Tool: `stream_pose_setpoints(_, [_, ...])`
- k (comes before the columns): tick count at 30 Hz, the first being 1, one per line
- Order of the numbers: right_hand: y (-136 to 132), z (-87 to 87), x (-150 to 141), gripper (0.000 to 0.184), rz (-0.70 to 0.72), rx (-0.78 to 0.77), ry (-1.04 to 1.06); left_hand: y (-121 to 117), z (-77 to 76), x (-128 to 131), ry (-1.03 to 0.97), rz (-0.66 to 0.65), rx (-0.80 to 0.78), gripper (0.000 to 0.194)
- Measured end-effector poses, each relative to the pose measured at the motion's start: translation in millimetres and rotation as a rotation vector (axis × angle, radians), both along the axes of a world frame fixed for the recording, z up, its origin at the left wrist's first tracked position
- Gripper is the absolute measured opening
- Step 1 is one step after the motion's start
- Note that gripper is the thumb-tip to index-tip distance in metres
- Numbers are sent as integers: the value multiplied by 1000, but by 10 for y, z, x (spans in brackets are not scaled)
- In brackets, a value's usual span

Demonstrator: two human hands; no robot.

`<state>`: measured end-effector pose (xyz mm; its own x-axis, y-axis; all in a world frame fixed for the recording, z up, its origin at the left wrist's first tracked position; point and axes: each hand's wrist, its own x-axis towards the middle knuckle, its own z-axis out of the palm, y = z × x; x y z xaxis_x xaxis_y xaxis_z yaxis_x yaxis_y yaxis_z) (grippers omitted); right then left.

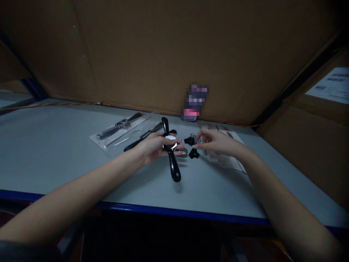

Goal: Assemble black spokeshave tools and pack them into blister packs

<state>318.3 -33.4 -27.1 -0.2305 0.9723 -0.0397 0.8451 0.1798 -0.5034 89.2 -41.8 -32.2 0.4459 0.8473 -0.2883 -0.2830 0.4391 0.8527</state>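
My left hand (pixel 158 147) is wrapped round the middle of a spokeshave (pixel 174 169) with two black handles, its thumb resting on a shiny metal plate (pixel 171 141) at the centre. The handles stick out above and below the fingers. To the right, my right hand (pixel 215 142) reaches low over the table with thumb and fingers drawn into a pinch; what lies between the fingertips is too small to make out. Small silvery metal pieces (pixel 192 136) and a black piece (pixel 189 141) lie close to those fingertips. Another black lobed piece (pixel 194 154) rests nearer to me.
Clear plastic packs (pixel 109 133) holding dark-handled tools lie left of my hands. Under my right wrist is another plastic pack (pixel 226 156) with a printed card. A blurred phone-like object (pixel 195 102) leans against the cardboard wall (pixel 163 54). The table's blue front edge (pixel 163 211) runs before me.
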Motion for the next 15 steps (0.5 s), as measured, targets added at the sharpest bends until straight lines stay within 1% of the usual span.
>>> stream_pose_setpoints(2, [-6, -16, 9, 42, 64, -67, -88, 0, -6, 3, 2, 7, 3, 28])
stream_pose_setpoints(4, [-24, -39, -15, 43, 120, -99, -120, -3, -4, 6, 3, 17, 1, 27])
stream_pose_setpoints(6, [-31, -68, -38, 39, 161, -89, -140, -2, 3, 9, 0, 18, -16, 24])
stream_pose_setpoints(9, [-8, -98, -38, 35, 186, -87, -160, 8, 14, 8, -2, 6, -79, 22])
stream_pose_setpoints(13, [-1, -46, -14, 32, 219, -83, -78, 12, 21, 1, 2, -95, -144, 20])
stream_pose_setpoints(15, [-43, 16, -30, 32, 171, -164, 76, 0, 22, -1, 5, -161, -153, 18])
